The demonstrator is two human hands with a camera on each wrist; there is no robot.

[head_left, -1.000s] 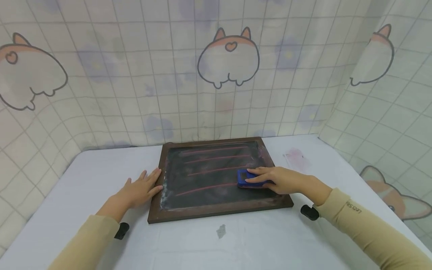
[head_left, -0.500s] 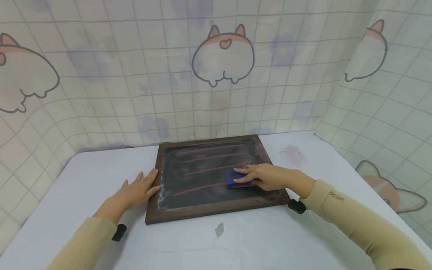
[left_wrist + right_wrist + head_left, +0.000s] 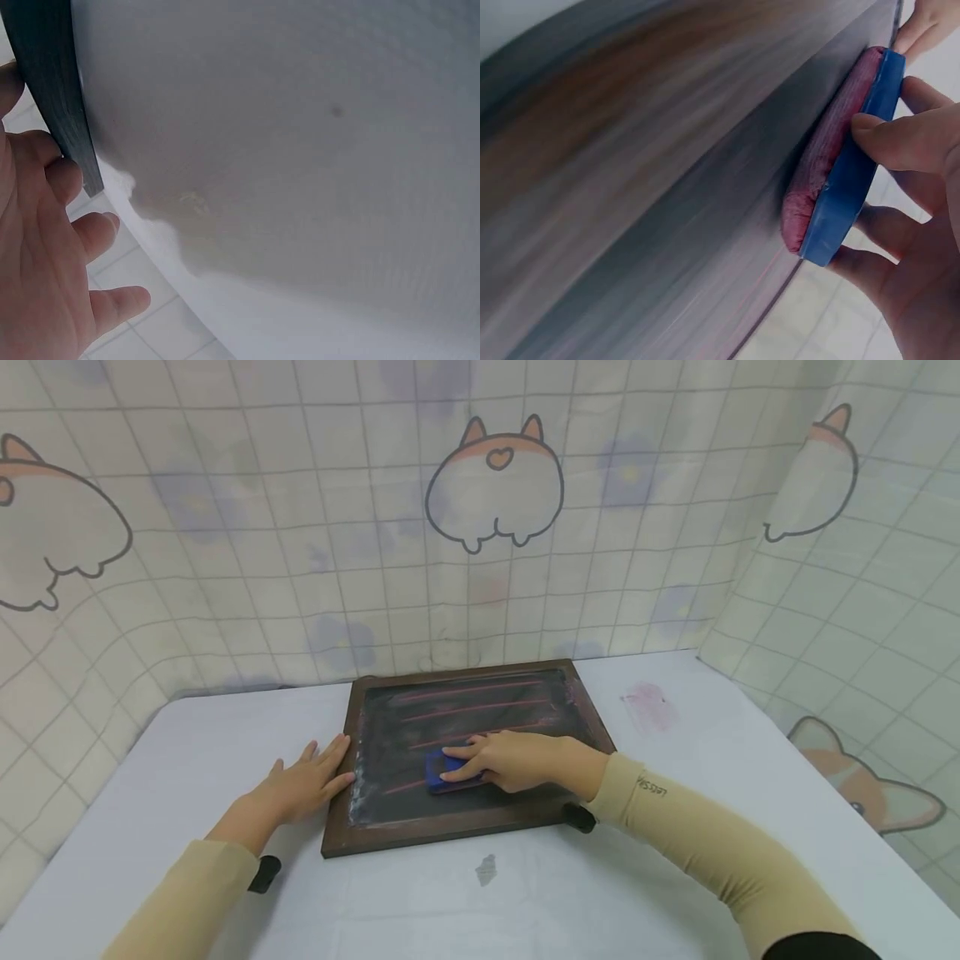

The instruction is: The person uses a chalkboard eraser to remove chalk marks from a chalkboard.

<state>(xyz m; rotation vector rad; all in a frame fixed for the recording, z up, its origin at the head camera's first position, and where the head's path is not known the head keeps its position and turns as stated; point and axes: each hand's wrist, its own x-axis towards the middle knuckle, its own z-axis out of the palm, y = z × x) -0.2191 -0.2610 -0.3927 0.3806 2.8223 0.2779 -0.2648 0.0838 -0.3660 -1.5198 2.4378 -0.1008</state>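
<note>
A chalkboard with a brown wooden frame (image 3: pixel 450 832) lies on the table. Several red chalk lines (image 3: pixel 480 709) run across its dark surface. My right hand (image 3: pixel 517 764) grips a blue chalkboard eraser (image 3: pixel 435 773) on the lowest line, whose left end shows beside it. In the right wrist view the eraser's pink felt pad (image 3: pixel 829 161) faces the board, with thumb and fingers holding the blue back (image 3: pixel 849 195). At the left edge, my left hand (image 3: pixel 300 789) rests against the frame with fingers spread; the left wrist view shows fingers touching the frame's side (image 3: pixel 56 90).
A white cloth covers the table (image 3: pixel 600 893). Pink chalk smudges (image 3: pixel 648 706) mark it right of the board, and a grey patch (image 3: pixel 486 870) lies in front. A curtain (image 3: pixel 360 585) with a grid and dog drawings hangs behind and at the sides.
My right hand has slid left across the board with the eraser, along the lowest chalk line. The left hand stays at the frame. The head view has shifted slightly.
</note>
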